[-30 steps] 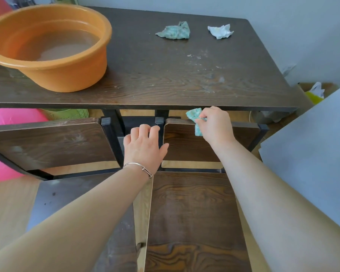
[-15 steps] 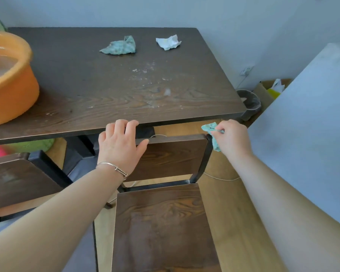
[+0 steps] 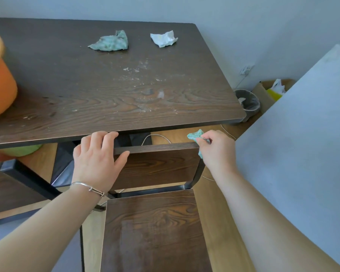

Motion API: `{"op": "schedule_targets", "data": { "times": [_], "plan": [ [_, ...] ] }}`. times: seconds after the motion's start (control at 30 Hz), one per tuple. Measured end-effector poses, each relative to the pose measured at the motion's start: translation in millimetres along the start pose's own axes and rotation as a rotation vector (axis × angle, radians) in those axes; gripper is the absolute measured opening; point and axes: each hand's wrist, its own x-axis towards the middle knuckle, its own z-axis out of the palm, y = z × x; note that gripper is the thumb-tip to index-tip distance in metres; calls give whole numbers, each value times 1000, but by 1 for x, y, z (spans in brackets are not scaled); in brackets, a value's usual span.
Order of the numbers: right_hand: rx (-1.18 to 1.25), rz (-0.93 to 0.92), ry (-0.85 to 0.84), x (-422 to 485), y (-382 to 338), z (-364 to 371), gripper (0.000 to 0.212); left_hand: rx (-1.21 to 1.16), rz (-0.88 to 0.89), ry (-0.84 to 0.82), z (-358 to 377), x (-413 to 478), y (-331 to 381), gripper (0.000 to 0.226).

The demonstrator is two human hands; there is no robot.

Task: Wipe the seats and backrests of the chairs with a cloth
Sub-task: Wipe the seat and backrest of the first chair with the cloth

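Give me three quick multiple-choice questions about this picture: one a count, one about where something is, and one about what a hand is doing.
1. How many crumpled pieces lie on the table?
A one; B two; C four

2. Where is the cloth that the right hand holds?
A flat on the table; B on the floor; C at the right end of the backrest

3. What is the left hand doing?
A gripping the backrest's top edge; B hanging free; C holding a cup

Answers:
1 B: only a green rag and a white tissue lie there.
2 C: the cloth pokes out beside that corner.
3 A: its fingers curl over the edge, with the thumb on the front.
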Motion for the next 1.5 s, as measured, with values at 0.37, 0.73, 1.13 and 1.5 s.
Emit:
{"op": "schedule_targets", "data": {
  "times": [0.37, 0.73, 1.13, 1.5],
  "plan": [
    [109, -411, -67, -77, -143, 117, 22, 24, -107, -39, -8, -52, -81, 58],
    [119, -726, -27, -111, -160, 161, 20, 17, -107, -75, -5, -99, -120, 55],
    [-108, -790, -69, -138, -93, 200, 28, 0, -93, -88, 29, -125, -138, 54],
    [-50, -688, -61, -160, -48, 260, 10, -15, -146, -171, 84, -152, -149, 53]
  ]
}}
